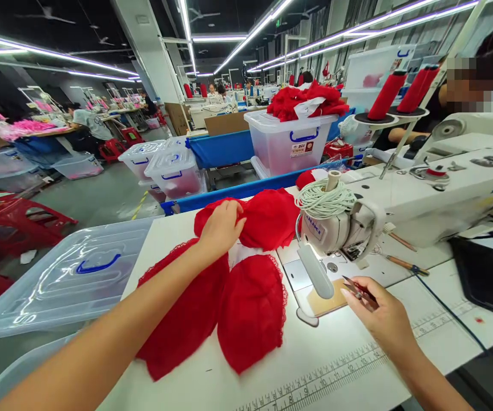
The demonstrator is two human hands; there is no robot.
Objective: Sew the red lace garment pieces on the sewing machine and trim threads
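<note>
My left hand [223, 229] reaches across to the far part of the red lace-edged bra [272, 220], its fingers closed on the red fabric near the middle. Two nearer red cups spread over the white table: a left cup [182, 314], partly covered by my forearm, and a right cup [253, 311] with a scalloped lace edge. In my right hand [379, 311] is a pair of thread snips [360, 294], blades pointing toward the machine. Just beyond them stands the white sewing machine head [327, 228], with pale green cord wound on top.
A ruler scale [327, 382] runs along the table's front. An orange-handled tool [407, 265] and a black tablet-like object [481, 277] lie at right. Lidded plastic bins [71, 285] stand left; another bin [272, 142], heaped with red pieces, is behind. A person sits at far right.
</note>
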